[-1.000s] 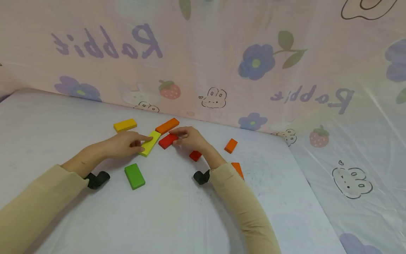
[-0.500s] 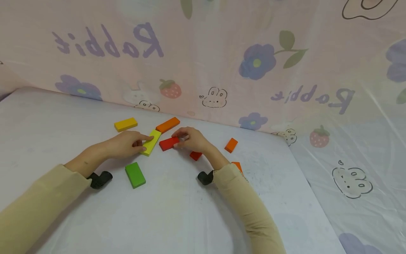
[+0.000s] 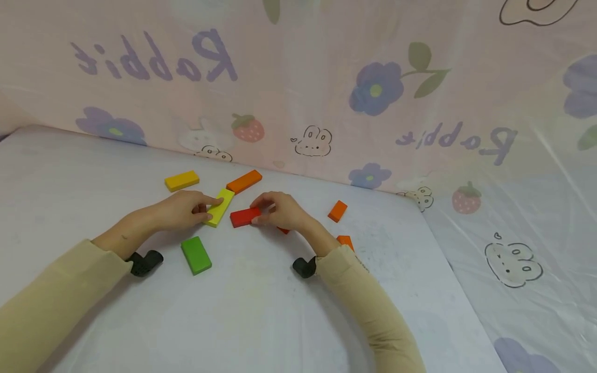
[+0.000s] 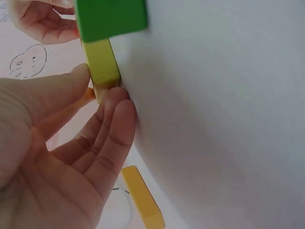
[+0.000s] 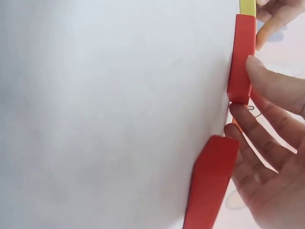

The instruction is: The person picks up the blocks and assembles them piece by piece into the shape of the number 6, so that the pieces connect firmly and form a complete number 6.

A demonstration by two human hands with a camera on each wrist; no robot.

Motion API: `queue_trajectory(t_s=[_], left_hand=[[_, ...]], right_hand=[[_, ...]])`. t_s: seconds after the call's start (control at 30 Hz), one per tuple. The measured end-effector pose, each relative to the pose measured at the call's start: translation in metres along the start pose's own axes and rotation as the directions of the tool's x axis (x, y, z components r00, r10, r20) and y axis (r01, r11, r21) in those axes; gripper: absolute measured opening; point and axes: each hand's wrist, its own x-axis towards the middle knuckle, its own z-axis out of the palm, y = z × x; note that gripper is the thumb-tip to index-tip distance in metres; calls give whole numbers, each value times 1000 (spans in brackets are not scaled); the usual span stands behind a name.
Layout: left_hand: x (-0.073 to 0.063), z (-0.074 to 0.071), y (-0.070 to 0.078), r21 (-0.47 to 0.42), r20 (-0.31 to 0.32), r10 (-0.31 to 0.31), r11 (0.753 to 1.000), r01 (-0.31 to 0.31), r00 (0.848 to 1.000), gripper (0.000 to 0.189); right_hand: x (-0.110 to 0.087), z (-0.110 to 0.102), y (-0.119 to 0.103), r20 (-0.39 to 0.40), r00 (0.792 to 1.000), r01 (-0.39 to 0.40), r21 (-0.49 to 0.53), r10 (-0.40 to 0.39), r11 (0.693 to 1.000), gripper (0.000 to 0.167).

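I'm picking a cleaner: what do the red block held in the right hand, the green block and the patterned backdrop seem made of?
Held red block: probably painted wood, satin; smooth, evenly coloured faces, though plastic is possible.
Green block: the same look and doubt.
Patterned backdrop: perhaps thin plastic sheeting or coated cloth; soft sheen, creases, mirrored lettering.

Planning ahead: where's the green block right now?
The green block lies left of centre in the head view, on the near side of the left hand.
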Motion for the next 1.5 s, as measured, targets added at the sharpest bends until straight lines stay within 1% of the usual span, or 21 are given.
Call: queue_trajectory(t_s=[0.43, 0.77, 1.0, 1.17, 1.27, 1.37, 1.5], left_hand=[[1, -1, 1, 8, 8, -4, 1000, 4, 1000, 47], [1, -1, 3, 1, 6, -10, 1000, 10, 1000, 47], [1, 0, 0, 5, 7, -7, 1000, 7, 1000, 47], [-1, 0, 0, -2, 5, -8, 1000, 8, 1000, 47], [-2, -1, 1, -3, 2, -11, 1000, 11, 1000, 47], [-1, 0, 3, -8, 5, -16, 1000, 16, 1000, 47], [-1, 0, 1, 1, 2, -28, 1000, 28, 1000, 47]], right_hand=[[-7, 8, -9, -45, 999, -9, -11, 9, 1000, 29], [-11, 14, -18, -78, 996, -46, 13, 47, 999, 31], [-11, 17, -21, -94, 995, -37, -2, 36, 999, 30], [-11, 19, -22, -96, 995, -39, 1, 39, 999, 29], [-13, 18, -22, -76, 997, -34, 6, 34, 999, 32], [-16, 13, -20, -52, 998, -39, 19, 40, 999, 38], [-21, 4, -15, -71, 996, -54, 39, 57, 998, 44]])
